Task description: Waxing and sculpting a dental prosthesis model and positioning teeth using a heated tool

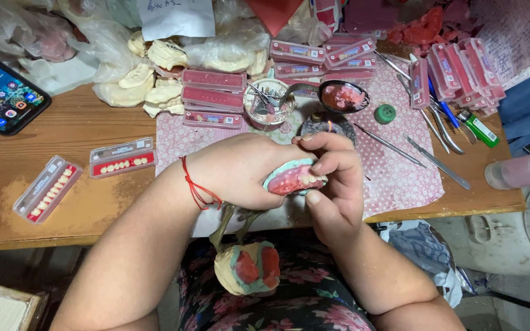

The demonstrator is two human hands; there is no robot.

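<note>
We have both hands up over the near edge of the bench [81, 202], and between them sits the wax denture model [294, 178], pink wax with a row of pale teeth set on a greenish base. Our left hand [240, 171] wraps it from behind, grip closed around the base, a red thread bracelet [196, 187] on that wrist. Our right hand [332, 184] pinches the front of the model, thumb under, fingers curled over the top, so that grip is closed on it too.

Just below the hands, in our lap, lies a second cast [249, 270], cream with green and red patches, with a metal frame [231, 224] rising from it toward the left wrist.

Right beyond the fingertips a small flame burns in a burner [328, 125], and past that rests a dark spoon of pink wax [343, 97] beside a small cup of tools [269, 103]. Metal instruments [412, 150] lie out to the right of the right hand on the dotted pink cloth [400, 178]. Left of the left hand, well apart, two trays of artificial teeth [87, 171] lie on the wood, and a phone [4, 92] sits farther off at the corner.
</note>
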